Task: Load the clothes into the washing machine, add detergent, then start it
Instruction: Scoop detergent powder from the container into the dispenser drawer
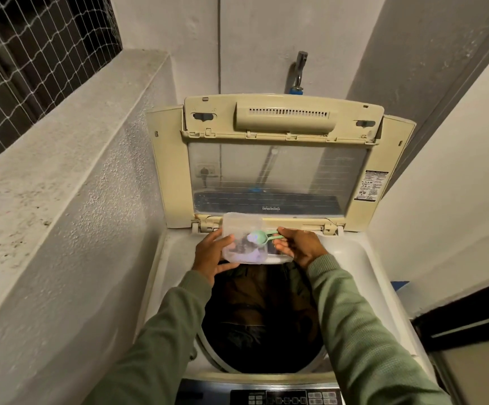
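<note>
A top-loading washing machine (351, 258) stands open, its lid (278, 176) folded up against the back wall. Dark clothes (262, 320) fill the drum. Over the drum's far edge my left hand (209, 258) grips the left side of a clear plastic detergent container (241, 226). My right hand (298, 247) pinches the handle of a small green scoop (259, 236), whose bowl sits inside the container with pale powder in it. Both arms wear green sleeves.
The control panel (287, 397) with buttons lies at the near edge. A tap (298, 73) sticks out of the wall above the lid. A concrete ledge (70, 159) runs along the left, with a netted window (30, 54) above. A wall closes in on the right.
</note>
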`<state>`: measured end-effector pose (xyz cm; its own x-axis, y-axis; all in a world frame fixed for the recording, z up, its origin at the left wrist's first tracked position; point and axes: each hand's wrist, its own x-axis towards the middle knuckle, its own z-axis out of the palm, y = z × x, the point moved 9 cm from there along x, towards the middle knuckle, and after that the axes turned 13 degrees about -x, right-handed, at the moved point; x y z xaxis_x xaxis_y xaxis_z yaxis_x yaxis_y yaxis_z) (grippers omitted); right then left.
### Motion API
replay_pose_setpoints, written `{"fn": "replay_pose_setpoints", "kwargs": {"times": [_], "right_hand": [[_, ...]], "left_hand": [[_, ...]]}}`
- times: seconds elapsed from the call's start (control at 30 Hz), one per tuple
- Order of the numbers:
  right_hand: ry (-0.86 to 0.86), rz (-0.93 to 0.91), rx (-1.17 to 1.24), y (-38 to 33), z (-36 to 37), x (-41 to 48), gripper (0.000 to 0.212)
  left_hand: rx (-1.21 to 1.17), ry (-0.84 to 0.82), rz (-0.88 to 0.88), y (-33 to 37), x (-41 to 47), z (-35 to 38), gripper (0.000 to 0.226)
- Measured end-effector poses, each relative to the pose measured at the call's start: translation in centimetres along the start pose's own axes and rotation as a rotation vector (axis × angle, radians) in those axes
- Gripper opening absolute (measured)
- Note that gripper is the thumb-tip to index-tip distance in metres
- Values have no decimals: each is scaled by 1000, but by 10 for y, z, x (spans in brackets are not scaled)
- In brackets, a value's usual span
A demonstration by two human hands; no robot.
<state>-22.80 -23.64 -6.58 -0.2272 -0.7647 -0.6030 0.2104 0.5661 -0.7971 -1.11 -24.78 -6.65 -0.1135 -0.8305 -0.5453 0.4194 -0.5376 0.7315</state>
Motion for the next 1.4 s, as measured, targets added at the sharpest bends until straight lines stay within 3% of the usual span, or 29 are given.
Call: {"fn": "replay_pose_setpoints", "kwargs": {"times": [0.33, 1.1, 1.3, 1.4], "right_hand": [[203, -85, 113, 2, -43, 2, 7], [137, -239, -130, -7, -39, 3, 28], [197, -333, -462, -8, -40, 16, 24], [229, -377, -641, -9, -36, 19, 11]], "left_hand": [[-167, 69, -33, -8, -1, -38, 37], [-112, 74, -30, -15, -3, -42, 32], [-111, 79, -28, -15, -2, -44, 37], [-116, 83, -35, -16, -1, -43, 36]]}}
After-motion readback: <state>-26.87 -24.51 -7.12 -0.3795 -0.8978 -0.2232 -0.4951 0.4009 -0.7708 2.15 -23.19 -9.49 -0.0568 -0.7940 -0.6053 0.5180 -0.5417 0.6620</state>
